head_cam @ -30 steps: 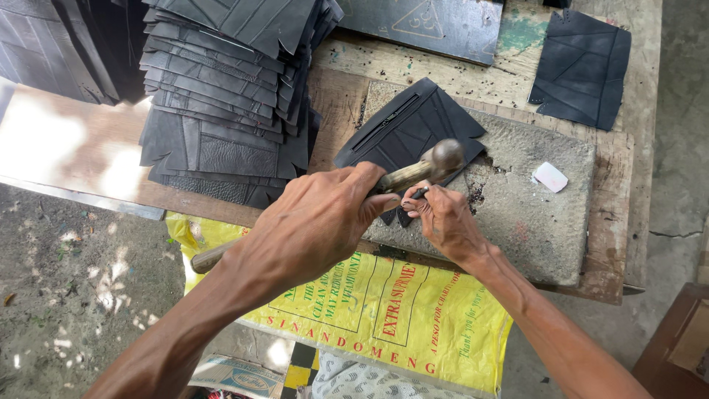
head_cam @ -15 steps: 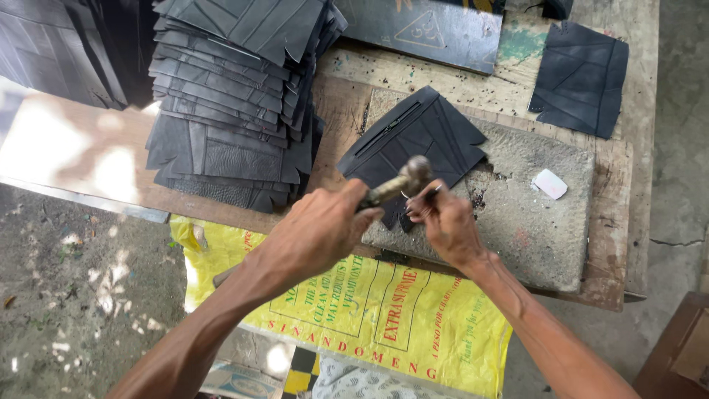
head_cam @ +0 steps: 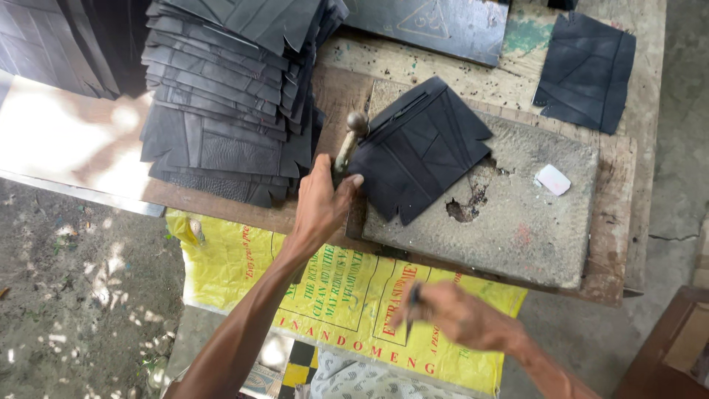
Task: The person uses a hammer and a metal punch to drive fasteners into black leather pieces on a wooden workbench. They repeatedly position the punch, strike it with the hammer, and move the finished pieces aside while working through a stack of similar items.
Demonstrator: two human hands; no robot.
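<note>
Right hand (head_cam: 461,318) withdrawn from leather piece (head_cam: 417,148)

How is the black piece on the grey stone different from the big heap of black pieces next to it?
The black piece lies single and flat on the stone slab; the heap is many layers, stacked tall on the wooden bench. The piece is turned cornerwise; the heap lies squarer. Both are dark with notched edges.
</note>
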